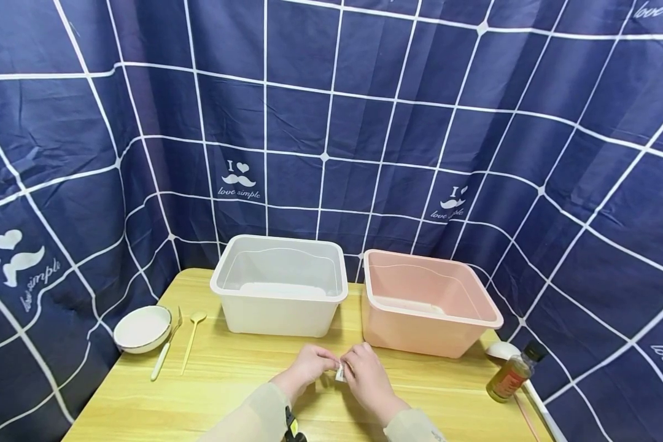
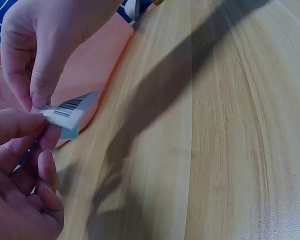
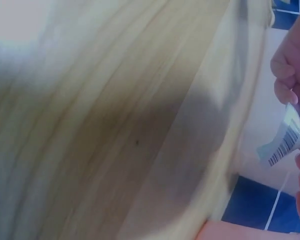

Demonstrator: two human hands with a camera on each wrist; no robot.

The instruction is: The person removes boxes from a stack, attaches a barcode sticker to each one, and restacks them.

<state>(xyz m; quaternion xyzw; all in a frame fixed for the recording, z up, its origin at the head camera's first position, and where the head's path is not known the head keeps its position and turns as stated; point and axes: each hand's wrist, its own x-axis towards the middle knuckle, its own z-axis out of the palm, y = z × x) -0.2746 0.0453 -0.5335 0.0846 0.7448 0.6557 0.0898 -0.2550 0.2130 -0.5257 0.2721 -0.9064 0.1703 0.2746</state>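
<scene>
The person's left hand [image 1: 311, 362] pinches one end of a small, thin, white label printed with a black barcode [image 2: 67, 112], its thumb and forefinger closed on it while the other fingers curl loosely beneath; the right hand [image 1: 363, 370] comes from above with thumb and fingertips closed at the same end, so both grips meet there and the rest juts out free; gripping so small and flimsy a piece by the fingertips probably gives finer control, leaving the printed face uncovered; the label is held above the pale yellow wood-grain table [image 1: 243, 393], just short of the gap between two tubs.

The white rectangular plastic tub [image 1: 282, 316] and the pink rectangular plastic tub [image 1: 420, 334] stand side by side along the far edge, mouths upward, which seems to leave working room nearer the person; a round white bowl with a dark rim [image 1: 142, 328] sits at the left edge, with a white-handled metal fork [image 1: 161, 361] and a slim gold-coloured spoon [image 1: 191, 341] beside it; towards the right edge are a white ladle [image 1: 503, 350] and a dark-capped bottle of yellowish liquid [image 1: 509, 379], perhaps set aside there to keep the middle accessible.
</scene>
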